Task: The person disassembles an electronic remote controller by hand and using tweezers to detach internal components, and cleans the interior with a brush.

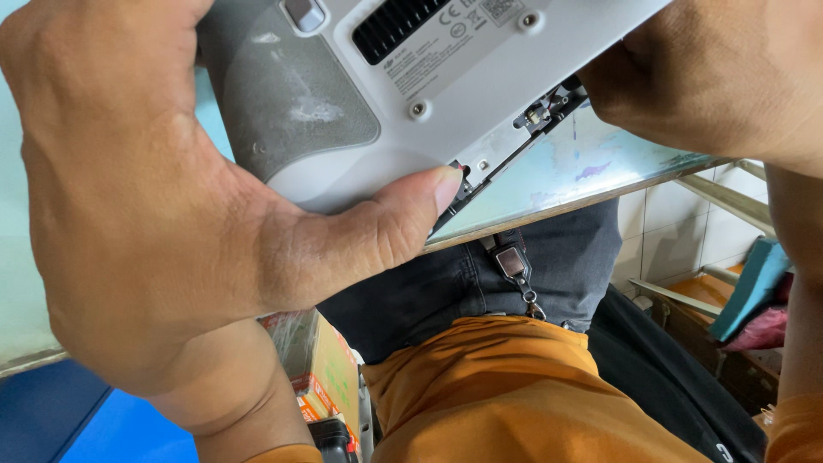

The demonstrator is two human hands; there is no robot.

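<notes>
Gripping the white device casing (429,94) from both ends, I have it raised close under my eyes, its underside turned up toward me above the pale blue tabletop (557,176). My left hand (163,223) wraps the near end: the thumb (386,227) lies pressed flat along the lower edge, its tip right at the dark seam (506,163) where the shell has parted a little, while the other fingers curl around the far side, out of sight. My right hand (720,77) closes on the opposite corner — whether those fingers pinch or merely clasp I cannot tell, since only knuckles and the back of the hand show. On the casing I see a grey rubbery grip pad (291,94), a black slotted vent (399,26), a small grey button (304,13) and a few screws. Below the table edge are my dark jeans (480,274) and orange shirt (506,394) — a metal clip (514,266) hangs at the waist. A cardboard box (330,369) sits just beside my left forearm, and a teal object (750,287) lies off to the right.
</notes>
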